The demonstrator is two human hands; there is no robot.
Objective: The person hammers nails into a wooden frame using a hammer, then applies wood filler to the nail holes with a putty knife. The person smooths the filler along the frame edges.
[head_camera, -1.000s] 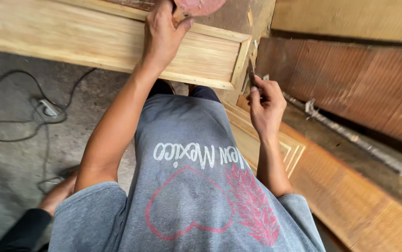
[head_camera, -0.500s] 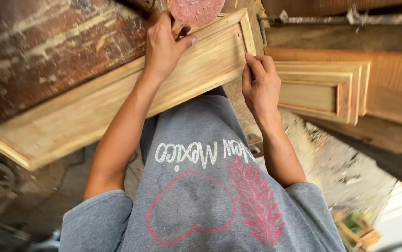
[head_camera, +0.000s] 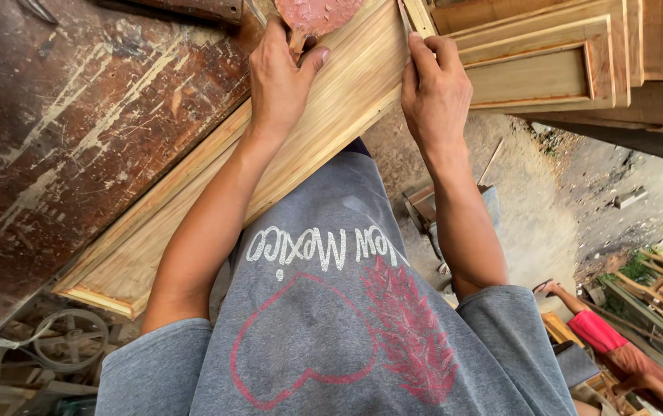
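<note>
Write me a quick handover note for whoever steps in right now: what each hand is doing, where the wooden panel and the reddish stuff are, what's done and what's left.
Left hand: flat on the long wooden panel, thumb and fingers pinching a flat tool with a reddish-smeared blade.
Right hand: gripping the panel's framed upper edge, steadying it.
Panel: slanted across the scratched dark workbench, its lower end past the bench edge. More framed panels stacked to the right.
Done: reddish paste loaded on the blade; none visible on the panel's face.
Left: cannot tell from this view how much needs filling.
</note>
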